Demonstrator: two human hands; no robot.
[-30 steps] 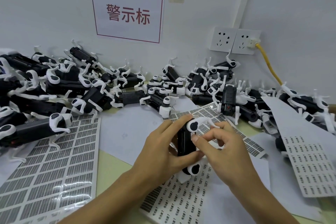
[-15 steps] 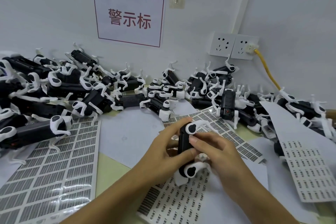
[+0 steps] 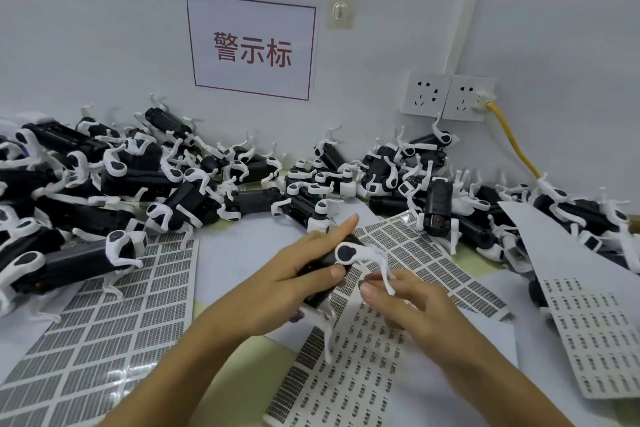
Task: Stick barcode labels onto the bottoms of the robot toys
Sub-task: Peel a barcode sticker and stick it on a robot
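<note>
Since a moment ago the right hand point(image 3: 412, 302) has slipped off the toy point(image 3: 332, 274) and now hangs just right of it, fingers loosely curled, holding nothing I can see; the left hand point(image 3: 294, 281) grips the toy's black body, index finger stretched along the top. Its long axis slants from near-left up toward the wall; white legs trail over the label sheet point(image 3: 349, 371) beneath, so the left hand is nearer. Black trunk, white jointed limbs; whether its underside carries a barcode, I cannot tell.
</note>
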